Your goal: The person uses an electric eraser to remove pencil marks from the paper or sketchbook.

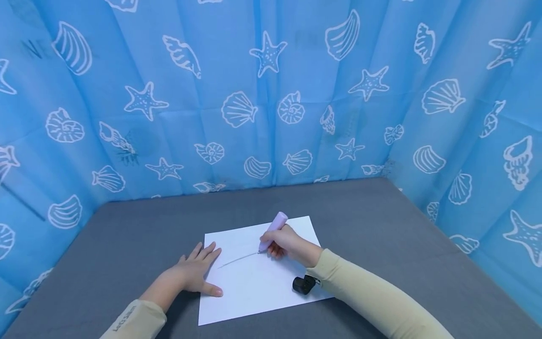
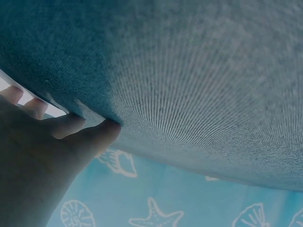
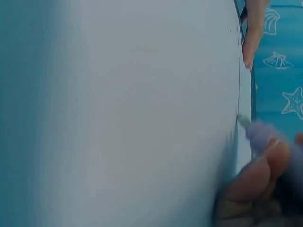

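A white sheet of paper (image 1: pixel 250 296) lies slightly turned on the grey table. My right hand (image 1: pixel 285 241) grips a thick lilac pen (image 1: pixel 277 222), its tip on the paper. From that tip a thin dark line (image 1: pixel 237 260) runs left and slightly down across the sheet. In the right wrist view the pen (image 3: pixel 260 135) is pinched between thumb and fingers, and its tip meets the paper (image 3: pixel 151 104). Spread over the paper's left edge, my left hand (image 1: pixel 192 272) rests with straight fingers. The left wrist view shows this hand (image 2: pixel 52 142) with its fingertips down on the surface.
A small black device (image 1: pixel 303 285) sits at the right wrist, over the paper's lower right. Grey cloth covers the table (image 1: pixel 372 221). A blue curtain (image 1: pixel 271 132) with white shells and starfish stands behind and along both sides.
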`<state>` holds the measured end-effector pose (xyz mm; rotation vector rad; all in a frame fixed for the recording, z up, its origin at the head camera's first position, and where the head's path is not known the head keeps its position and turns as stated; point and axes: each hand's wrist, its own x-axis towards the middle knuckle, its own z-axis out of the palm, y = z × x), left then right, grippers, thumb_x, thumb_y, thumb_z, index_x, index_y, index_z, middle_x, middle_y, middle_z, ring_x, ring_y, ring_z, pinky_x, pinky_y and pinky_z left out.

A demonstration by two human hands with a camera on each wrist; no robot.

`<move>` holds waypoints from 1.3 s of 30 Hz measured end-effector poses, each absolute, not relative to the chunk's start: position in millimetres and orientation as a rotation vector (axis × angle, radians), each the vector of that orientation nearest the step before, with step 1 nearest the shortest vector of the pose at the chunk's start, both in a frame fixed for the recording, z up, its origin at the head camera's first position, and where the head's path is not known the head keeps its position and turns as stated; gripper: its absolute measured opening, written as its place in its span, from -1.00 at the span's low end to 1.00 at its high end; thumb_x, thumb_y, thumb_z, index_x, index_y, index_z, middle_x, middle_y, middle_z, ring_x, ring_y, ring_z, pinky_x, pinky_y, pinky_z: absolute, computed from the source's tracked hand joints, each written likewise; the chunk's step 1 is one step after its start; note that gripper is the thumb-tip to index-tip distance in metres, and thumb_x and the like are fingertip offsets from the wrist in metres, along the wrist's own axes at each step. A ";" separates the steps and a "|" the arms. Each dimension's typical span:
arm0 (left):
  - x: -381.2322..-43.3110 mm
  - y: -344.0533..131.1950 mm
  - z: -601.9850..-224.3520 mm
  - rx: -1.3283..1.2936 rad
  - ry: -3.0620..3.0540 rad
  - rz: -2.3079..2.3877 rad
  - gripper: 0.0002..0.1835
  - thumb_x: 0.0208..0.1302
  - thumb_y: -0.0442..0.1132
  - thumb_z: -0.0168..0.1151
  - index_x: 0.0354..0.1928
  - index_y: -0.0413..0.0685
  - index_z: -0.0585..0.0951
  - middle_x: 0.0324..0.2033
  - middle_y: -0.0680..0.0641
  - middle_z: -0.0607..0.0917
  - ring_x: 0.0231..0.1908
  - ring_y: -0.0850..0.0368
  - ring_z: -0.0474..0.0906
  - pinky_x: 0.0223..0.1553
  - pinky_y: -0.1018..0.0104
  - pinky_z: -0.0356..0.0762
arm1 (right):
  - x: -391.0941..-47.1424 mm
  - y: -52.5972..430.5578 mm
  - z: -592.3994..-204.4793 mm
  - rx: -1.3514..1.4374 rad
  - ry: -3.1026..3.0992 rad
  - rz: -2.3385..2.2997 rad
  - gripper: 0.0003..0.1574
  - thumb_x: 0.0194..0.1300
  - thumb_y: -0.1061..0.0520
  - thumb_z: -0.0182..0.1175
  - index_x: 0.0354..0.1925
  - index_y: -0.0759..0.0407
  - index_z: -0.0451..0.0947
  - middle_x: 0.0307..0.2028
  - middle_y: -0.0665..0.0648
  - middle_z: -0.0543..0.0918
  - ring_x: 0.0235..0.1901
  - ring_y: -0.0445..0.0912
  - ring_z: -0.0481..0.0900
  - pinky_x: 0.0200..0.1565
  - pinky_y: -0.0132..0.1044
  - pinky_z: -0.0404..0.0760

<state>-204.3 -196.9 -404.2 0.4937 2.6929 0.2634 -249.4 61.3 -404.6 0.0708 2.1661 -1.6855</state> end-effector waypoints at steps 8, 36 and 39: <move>-206.1 -197.6 -402.1 0.488 2.680 0.257 0.23 -0.11 0.39 0.40 0.48 -0.15 0.12 0.49 -0.24 -0.01 0.43 -0.40 -0.22 0.23 -0.48 -0.10 | -251.6 65.3 -404.2 0.051 2.007 -1.770 -0.76 0.28 0.16 0.17 -0.25 0.37 0.53 -0.59 0.14 0.57 -0.66 -0.16 0.51 -0.55 -0.40 0.54; -207.5 -196.0 -404.4 0.475 2.684 0.242 0.24 -0.14 0.41 0.40 0.49 -0.13 0.13 0.49 -0.22 -0.01 0.44 -0.38 -0.22 0.24 -0.46 -0.10 | -250.4 50.7 -406.9 0.143 2.148 -1.778 -0.83 0.17 0.21 0.24 -0.35 0.31 0.47 -0.70 0.09 0.45 -0.75 -0.19 0.34 -0.65 -0.44 0.37; -206.7 -196.3 -405.5 0.472 2.684 0.244 0.24 -0.14 0.41 0.40 0.48 -0.12 0.13 0.49 -0.22 -0.01 0.44 -0.38 -0.22 0.24 -0.46 -0.10 | -249.7 49.9 -406.6 0.141 2.148 -1.781 -0.83 0.17 0.22 0.24 -0.36 0.31 0.46 -0.71 0.09 0.44 -0.75 -0.19 0.33 -0.66 -0.44 0.36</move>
